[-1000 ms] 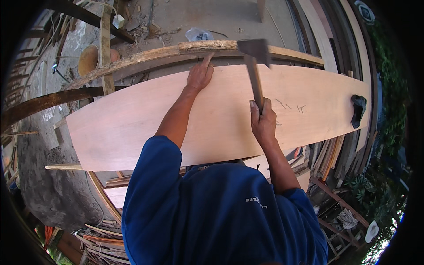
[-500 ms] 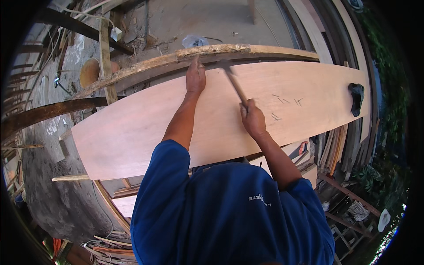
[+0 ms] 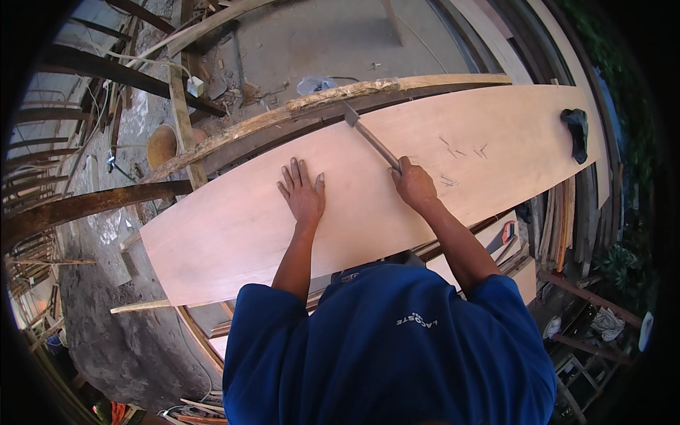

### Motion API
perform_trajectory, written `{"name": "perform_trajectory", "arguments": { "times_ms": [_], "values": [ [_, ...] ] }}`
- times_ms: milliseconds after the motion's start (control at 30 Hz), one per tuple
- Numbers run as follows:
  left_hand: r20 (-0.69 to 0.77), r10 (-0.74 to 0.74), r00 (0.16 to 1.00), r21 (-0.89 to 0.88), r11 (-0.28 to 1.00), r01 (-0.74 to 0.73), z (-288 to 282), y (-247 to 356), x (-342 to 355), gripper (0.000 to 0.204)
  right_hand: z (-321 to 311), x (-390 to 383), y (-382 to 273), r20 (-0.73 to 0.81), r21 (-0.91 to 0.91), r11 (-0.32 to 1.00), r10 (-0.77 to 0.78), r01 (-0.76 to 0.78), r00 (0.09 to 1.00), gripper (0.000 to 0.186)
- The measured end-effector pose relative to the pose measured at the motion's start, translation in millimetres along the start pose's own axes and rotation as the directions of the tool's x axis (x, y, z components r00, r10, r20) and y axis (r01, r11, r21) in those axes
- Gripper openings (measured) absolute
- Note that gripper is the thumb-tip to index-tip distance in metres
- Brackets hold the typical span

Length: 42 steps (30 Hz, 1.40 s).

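A long, pale plywood panel (image 3: 241, 241) with a curved far edge lies in front of me. My left hand (image 3: 304, 193) rests flat on it, fingers spread and holding nothing. My right hand (image 3: 415, 183) is closed round the wooden handle of a hammer (image 3: 375, 144). The hammer's dark head is over the panel's far edge, close to a rough curved timber (image 3: 340, 92). Several loose nails (image 3: 453, 147) lie on the panel to the right of my right hand.
A dark, crumpled object (image 3: 576, 134) lies at the panel's right end. Below the near edge, a handsaw (image 3: 501, 237) rests among boards. Long planks (image 3: 489, 42) run along the right, and dark beams (image 3: 127, 74) cross the left. A rusty bucket (image 3: 164, 146) stands beyond the timber.
My left hand has come back from the far edge and now lies flat on the panel. The hammer head has shifted slightly left and shows sharper. My view has moved a little.
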State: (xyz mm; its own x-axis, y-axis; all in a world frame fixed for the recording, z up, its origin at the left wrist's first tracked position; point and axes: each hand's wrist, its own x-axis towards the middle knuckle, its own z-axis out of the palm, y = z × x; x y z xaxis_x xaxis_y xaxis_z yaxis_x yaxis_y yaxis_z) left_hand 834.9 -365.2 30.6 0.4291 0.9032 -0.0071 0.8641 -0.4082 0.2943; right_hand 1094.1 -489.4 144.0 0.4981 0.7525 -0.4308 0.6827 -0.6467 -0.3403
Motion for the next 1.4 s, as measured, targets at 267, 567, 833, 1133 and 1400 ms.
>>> {"name": "perform_trajectory", "arguments": {
  "times_ms": [267,567,833,1133,1400],
  "values": [
    [-0.050,0.043,0.998,0.049,0.998,-0.041,4,20,11,0.068,5,3,18,-0.007,0.055,0.998,-0.004,0.004,1.000,0.038],
    [-0.030,0.431,0.902,-0.340,0.844,-0.415,14,148,48,0.054,44,-147,148,0.280,0.437,0.882,0.053,-0.177,0.958,0.050],
    [0.087,0.846,0.526,-0.203,0.532,-0.822,56,308,44,0.053,53,-279,208,0.344,0.676,0.650,0.138,-0.347,0.929,0.044],
    [0.218,0.891,0.398,-0.016,0.411,-0.911,44,339,33,0.026,53,-288,246,0.259,0.660,0.715,0.072,-0.231,0.963,0.047],
    [0.268,0.718,0.643,0.030,0.661,-0.750,39,348,29,0.028,41,-275,265,0.220,0.618,0.777,-0.028,-0.117,0.975,0.049]
  ]
}}
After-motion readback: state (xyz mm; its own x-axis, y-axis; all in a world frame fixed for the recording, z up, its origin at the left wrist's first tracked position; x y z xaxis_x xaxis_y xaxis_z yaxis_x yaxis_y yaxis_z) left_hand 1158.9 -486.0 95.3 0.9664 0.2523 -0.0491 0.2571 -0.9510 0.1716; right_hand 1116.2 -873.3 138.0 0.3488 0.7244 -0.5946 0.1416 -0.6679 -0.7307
